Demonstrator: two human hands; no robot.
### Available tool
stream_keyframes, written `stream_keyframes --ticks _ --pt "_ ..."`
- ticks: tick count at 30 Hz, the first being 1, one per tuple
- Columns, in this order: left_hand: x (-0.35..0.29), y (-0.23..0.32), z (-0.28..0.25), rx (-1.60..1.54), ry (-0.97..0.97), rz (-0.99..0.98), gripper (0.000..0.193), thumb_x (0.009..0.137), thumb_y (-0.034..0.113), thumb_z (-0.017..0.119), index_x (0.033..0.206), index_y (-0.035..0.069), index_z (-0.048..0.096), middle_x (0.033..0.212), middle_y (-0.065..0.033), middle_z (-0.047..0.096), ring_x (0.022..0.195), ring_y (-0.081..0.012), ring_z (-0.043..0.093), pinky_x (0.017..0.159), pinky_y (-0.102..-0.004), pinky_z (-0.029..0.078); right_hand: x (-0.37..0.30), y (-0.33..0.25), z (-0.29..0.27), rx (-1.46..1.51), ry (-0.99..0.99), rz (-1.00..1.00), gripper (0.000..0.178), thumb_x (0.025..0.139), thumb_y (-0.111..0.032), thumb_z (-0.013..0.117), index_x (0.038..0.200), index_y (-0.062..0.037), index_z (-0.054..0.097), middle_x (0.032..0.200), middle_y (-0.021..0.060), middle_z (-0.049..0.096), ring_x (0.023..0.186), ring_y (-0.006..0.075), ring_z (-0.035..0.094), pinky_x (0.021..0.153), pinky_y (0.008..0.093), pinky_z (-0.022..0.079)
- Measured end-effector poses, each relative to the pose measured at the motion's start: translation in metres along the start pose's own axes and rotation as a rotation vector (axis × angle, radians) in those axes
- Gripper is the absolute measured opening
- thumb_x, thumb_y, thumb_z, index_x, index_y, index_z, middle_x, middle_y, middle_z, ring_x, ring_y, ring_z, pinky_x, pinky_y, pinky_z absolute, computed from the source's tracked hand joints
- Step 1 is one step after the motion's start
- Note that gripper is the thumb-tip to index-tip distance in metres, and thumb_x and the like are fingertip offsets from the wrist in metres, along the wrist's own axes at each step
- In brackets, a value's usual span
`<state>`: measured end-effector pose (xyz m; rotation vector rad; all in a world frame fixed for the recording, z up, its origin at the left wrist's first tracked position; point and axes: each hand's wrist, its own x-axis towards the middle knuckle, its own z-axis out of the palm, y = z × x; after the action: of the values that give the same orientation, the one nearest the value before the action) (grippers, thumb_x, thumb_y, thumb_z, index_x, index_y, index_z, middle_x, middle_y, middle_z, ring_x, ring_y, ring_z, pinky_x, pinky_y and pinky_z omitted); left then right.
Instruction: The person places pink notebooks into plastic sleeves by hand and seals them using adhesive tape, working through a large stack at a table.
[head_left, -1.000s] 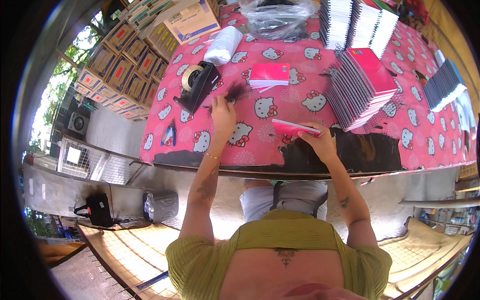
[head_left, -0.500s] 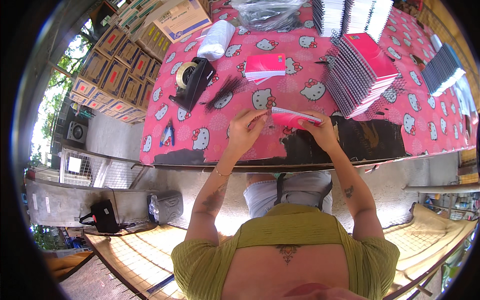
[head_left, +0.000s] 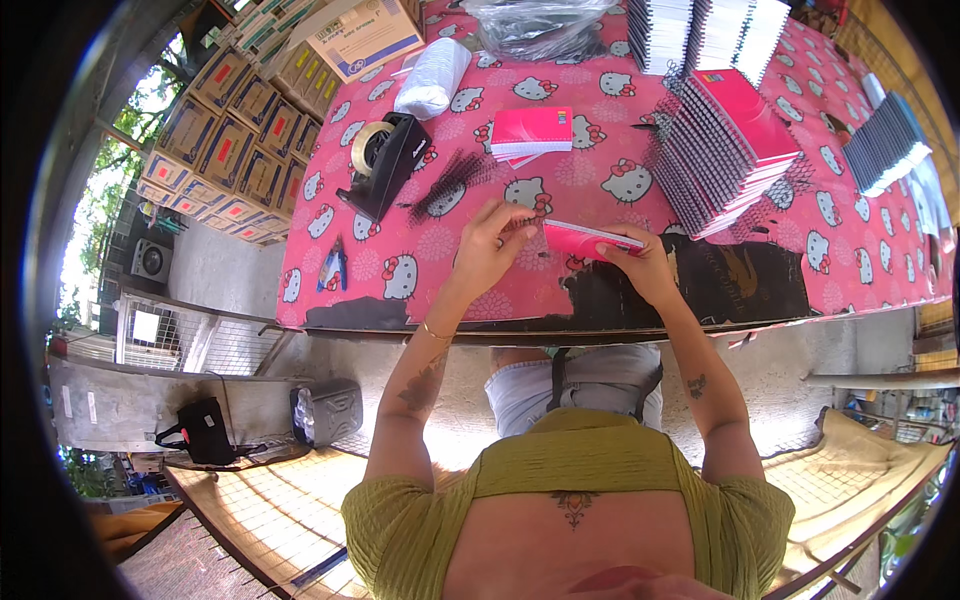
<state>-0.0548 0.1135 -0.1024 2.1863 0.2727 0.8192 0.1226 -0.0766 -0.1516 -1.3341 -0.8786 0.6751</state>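
Head view shows the left hand (head_left: 489, 248), thumb near curled fingers, any hold unclear, drawn from black coils (head_left: 447, 187) to beside the pink notebook (head_left: 578, 241) the right hand (head_left: 646, 268) pinches, both hands now positioned for close work.

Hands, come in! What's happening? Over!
Right hand holds pink notebook. Left hand close by, curled; can't tell if it holds anything. Black mesh-like pile beyond left hand, not blocking the notebook.

On the worktop (head_left: 520, 290), the tape dispenser (head_left: 398, 160) sits left, loose coils (head_left: 450, 185) just right of it. Notebook (head_left: 580, 240) in right hand (head_left: 642, 266); small pile (head_left: 531, 130) behind, tall notebook stack (head_left: 725, 150) to the right.
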Motion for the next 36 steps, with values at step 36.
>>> stream_keyframes --ticks 36 --pt "0.037 0.036 -0.007 0.157 -0.34 0.162 0.017 0.086 0.023 0.073 0.101 0.014 0.071 0.103 -0.0018 0.069 0.106 -0.0209 0.063 0.113 -0.0567 0.022 -0.011 -0.037 0.009 0.002 -0.017 -0.074 0.02 0.091 -0.002 0.068 0.111 0.0006 0.069 0.094 0.0025 0.07 0.085 0.0066 0.058 0.078 0.0234 0.048"
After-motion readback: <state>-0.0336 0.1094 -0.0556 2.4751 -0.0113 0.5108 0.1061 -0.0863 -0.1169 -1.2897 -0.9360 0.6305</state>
